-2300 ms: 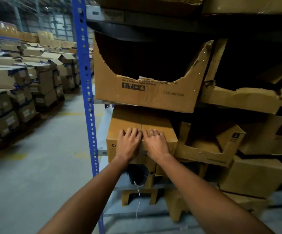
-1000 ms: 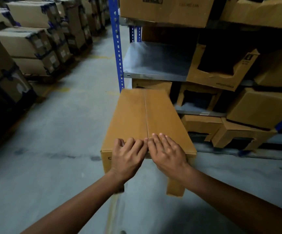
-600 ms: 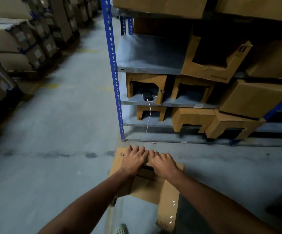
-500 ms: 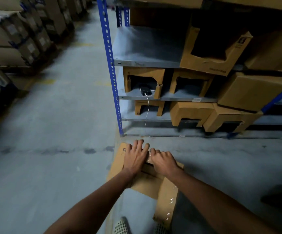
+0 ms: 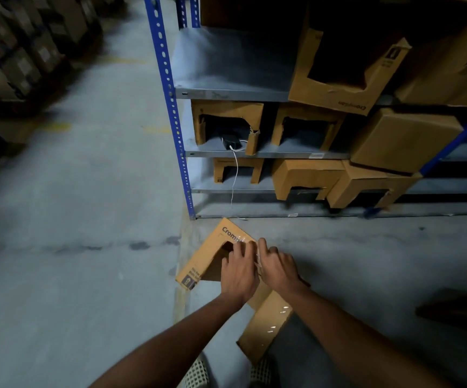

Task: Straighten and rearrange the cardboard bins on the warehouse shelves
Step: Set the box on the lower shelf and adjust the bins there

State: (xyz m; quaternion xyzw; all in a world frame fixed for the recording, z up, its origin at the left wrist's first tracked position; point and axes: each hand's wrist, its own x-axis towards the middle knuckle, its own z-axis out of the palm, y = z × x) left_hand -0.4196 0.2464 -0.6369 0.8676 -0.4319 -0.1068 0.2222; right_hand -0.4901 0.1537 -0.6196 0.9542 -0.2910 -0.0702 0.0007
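Grey concrete floor in front of the blue shelf rack carries the cardboard bin. Left hand and right hand rest side by side on its top edge, fingers curled over the cardboard, gripping it.

Concrete floor: cut cardboard bin lies flat, just before blue shelf upright.
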